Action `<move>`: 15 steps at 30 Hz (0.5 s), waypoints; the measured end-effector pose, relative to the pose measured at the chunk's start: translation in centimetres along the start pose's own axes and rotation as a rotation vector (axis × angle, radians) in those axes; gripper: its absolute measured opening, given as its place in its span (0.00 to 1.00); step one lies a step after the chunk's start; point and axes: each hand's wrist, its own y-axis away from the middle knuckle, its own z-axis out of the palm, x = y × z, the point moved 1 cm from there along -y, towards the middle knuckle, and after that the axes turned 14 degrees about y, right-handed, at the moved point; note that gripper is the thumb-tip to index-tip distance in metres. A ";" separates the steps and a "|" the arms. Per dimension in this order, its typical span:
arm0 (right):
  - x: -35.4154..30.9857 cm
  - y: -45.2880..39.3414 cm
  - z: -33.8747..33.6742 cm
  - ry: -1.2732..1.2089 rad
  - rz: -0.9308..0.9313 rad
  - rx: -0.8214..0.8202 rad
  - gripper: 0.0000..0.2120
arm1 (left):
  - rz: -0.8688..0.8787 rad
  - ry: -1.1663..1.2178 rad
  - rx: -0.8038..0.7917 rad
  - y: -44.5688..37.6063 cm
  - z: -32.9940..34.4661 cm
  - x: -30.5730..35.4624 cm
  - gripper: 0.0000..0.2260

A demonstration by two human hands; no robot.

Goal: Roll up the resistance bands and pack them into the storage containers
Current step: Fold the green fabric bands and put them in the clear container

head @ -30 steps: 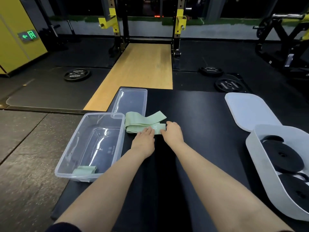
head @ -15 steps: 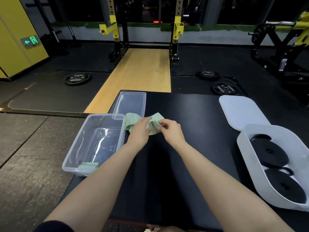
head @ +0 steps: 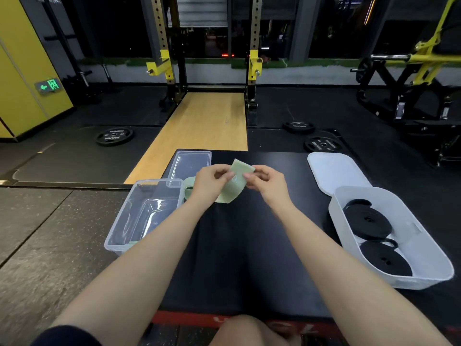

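A pale green resistance band (head: 233, 184) is lifted off the black platform (head: 249, 258), pinched at its upper end by my left hand (head: 210, 182) and my right hand (head: 267, 182). Its loose loop hangs left behind my left hand, beside the clear plastic container (head: 139, 216). That container holds one rolled green band (head: 132, 243) at its near corner. At the right, a white container (head: 434, 260) holds two rolled black bands (head: 366, 224).
The clear lid (head: 189, 164) lies behind the clear container, and the white lid (head: 334, 172) behind the white one. Weight plates (head: 114, 136) lie on the gym floor beyond. A squat rack (head: 209, 58) stands at the back. My knee (head: 249, 330) shows below the platform edge.
The green band lay flat on the platform under both hands one second ago; both hands have since lifted its end up and hold it in the air.
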 end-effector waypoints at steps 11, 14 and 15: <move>-2.4 4.0 -2.1 -0.106 0.021 0.068 0.08 | -0.095 0.357 -0.006 3.3 2.3 4.6 0.10; -2.9 4.8 -3.2 -0.092 0.018 0.062 0.09 | -0.128 0.398 -0.131 4.3 2.4 5.0 0.12; -3.0 4.9 -3.5 -0.088 0.023 0.056 0.09 | -0.132 0.394 -0.164 4.6 2.4 5.1 0.12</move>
